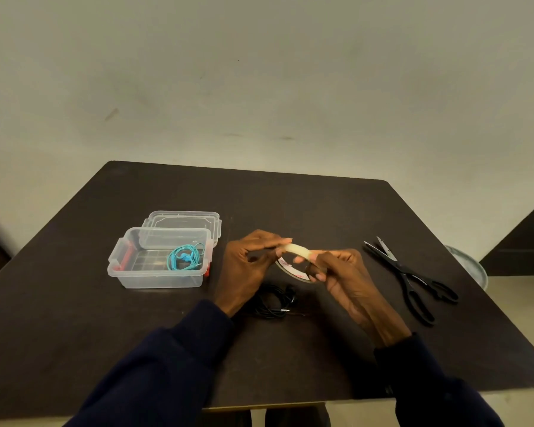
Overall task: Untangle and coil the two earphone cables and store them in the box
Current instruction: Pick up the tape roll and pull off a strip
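seeing black earphone cable (273,305) coiled on table (105,334), nearest us, just below our raised hands. our left hand (245,263) pinches end of tape strip (297,249); our right hand (341,274) grips tape roll (292,270), fingers curled round it. scissors (410,278) lie open at right, well apart. blue earphone cable (184,257) coiled inside box (161,280), left of hands. lid (184,218) just behind box.
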### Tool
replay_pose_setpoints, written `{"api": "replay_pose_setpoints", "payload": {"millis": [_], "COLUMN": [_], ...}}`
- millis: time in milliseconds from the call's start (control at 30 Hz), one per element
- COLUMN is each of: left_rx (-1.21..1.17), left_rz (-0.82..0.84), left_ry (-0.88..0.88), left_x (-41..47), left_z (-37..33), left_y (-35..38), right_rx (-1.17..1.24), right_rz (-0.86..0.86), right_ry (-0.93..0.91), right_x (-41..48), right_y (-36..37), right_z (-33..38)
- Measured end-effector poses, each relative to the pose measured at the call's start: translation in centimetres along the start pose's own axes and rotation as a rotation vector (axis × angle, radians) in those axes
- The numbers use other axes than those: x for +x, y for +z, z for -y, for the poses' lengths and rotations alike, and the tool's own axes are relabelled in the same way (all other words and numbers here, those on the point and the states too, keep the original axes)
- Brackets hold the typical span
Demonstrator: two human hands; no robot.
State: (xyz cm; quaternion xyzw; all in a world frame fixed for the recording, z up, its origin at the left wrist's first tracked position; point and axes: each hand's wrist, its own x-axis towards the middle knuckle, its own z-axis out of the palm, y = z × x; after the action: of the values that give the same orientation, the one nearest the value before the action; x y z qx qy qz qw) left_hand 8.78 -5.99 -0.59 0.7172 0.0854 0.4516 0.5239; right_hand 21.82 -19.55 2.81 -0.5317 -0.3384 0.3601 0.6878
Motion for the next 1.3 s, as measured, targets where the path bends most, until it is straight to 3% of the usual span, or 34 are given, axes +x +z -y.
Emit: {"api": "replay_pose_setpoints", "payload": {"millis": [200, 600, 867, 1300], "left_rx": [0.011, 0.249, 0.122, -0.361], "left_rz": [-0.003, 0.024, -0.085, -0.2], "left_ry": [0.052, 0.248, 0.126, -0.373], "left_x": [-0.1, -0.3, 0.0, -0.1], "left_z": [0.2, 0.4, 0.4, 0.0], "left_y": [0.1, -0.4, -0.2, -0.1], "right_rx": [-0.09, -0.146, -0.022, 0.187], "right_rz": [-0.016, -0.077, 0.003, 0.11], "right_ry": [0.014, 0.068, 0.098, 0.117], "right_x": [-0.1, 0.3, 1.0, 0.4], "right_y": [-0.1, 0.4, 0.5, -0.7], "right_z": [-0.3, -0.8, 0.0, 0.4]}}
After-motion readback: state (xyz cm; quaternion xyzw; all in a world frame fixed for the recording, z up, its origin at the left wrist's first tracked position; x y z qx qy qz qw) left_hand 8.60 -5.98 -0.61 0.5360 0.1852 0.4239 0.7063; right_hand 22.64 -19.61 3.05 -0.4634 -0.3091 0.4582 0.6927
